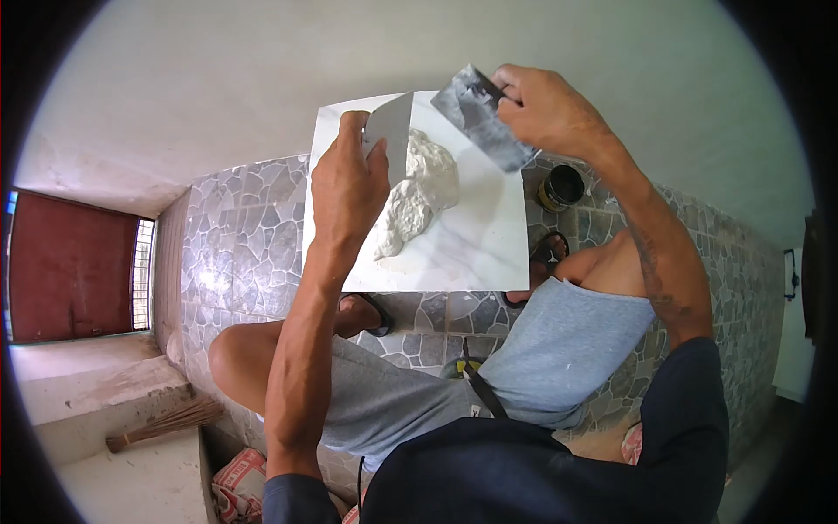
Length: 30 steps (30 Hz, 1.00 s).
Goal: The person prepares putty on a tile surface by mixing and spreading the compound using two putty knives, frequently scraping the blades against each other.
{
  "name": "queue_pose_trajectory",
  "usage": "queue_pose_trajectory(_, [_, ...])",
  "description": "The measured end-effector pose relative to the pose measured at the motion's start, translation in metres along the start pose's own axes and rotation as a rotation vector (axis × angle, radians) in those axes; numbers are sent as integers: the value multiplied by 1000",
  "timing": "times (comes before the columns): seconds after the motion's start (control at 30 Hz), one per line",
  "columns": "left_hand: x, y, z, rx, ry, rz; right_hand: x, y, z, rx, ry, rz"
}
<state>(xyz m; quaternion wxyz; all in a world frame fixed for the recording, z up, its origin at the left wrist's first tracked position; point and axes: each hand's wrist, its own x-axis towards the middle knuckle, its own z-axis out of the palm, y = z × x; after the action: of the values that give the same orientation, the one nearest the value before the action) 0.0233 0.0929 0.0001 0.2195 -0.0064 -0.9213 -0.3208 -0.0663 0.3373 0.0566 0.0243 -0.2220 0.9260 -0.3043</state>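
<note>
My left hand (347, 183) is closed on a putty knife (394, 131) whose wide, light-grey blade stands up at the left of a lumpy heap of white putty (429, 175). The putty lies on a white board (480, 258) in front of my knees. Past the board's upper right corner, my right hand (550, 109) grips a flat, dark rectangular trowel (482, 118). White smears cover the trowel's face, and it is tilted above the board, apart from the heap. Both tools' handles are mostly hidden by my fingers.
A black open can (561, 187) stands on the stone-patterned tile floor (244, 236), right of the board. A pale wall (262, 96) rises just beyond. To the left are a red-brown door (78, 266), a stick broom (166, 424) on a ledge and a printed sack (240, 485).
</note>
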Motion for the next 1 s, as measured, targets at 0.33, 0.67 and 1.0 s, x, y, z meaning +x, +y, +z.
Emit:
queue_pose_trajectory(0.33, [-11, -8, -23, -85, -65, 138, -8, -12, -19, -97, 153, -302])
queue_pose_trajectory(0.67, [-19, -14, -44, -102, 0, 302, 0, -4, 2, -33, 40, -647])
queue_pose_trajectory(1.0, [-34, -15, -53, -97, 130, 444, 38, 21, 54, -119, 17, -730])
